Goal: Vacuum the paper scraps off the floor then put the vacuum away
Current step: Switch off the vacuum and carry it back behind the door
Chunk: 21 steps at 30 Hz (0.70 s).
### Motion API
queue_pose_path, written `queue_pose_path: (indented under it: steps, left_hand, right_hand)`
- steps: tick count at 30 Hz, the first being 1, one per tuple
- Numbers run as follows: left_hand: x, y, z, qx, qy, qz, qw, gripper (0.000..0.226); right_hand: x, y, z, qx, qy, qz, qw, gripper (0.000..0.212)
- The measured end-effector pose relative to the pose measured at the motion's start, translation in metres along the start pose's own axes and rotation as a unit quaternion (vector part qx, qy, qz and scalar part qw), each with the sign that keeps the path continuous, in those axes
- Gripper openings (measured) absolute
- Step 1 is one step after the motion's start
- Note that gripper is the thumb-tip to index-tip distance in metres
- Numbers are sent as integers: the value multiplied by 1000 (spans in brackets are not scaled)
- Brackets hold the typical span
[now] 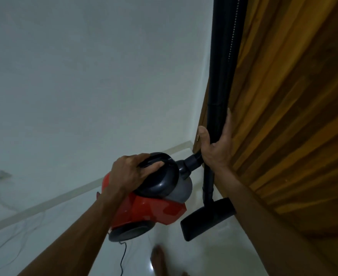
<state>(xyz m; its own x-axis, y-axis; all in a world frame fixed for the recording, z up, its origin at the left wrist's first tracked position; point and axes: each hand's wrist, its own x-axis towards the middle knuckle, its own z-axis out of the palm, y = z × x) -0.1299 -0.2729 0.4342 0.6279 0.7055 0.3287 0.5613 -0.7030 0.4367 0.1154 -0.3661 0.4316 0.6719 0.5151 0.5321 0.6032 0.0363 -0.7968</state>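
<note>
Head view: both forearms reached fwd. Left hand (132,172) gripped the dark handle of the red-and-grey canister vacuum (148,204), held at 12 o'clock. Right hand (216,144), at 2 o'clock, wrapped the black rigid wand (222,76), long axis upright along the brown wooden door (293,116); black floor nozzle (206,220) lay below. Right hand nearer for setting it down, I'd judge.

A: Any text, brand or number legible?
B: None — the vacuum (150,208) body shows plain red and grey casing; the wooden door (293,116) and the wall (84,76) carry no markings.
</note>
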Motion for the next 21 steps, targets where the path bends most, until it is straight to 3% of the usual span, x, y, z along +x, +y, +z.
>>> queue_pose_path:
  steps: [10,13,21]
  left_hand:
    - [116,-96,121,-22,-34,2,999,55]
    - [149,-137,174,-16,-42,12,999,54]
    - [185,-249,338,11,-19,38,999,56]
  right_hand:
    - [66,139,107,-55,10,-28,998,86]
    - [73,187,149,-19,-13,12,1000,86]
    - [54,354,252,21,48,-28,998,85]
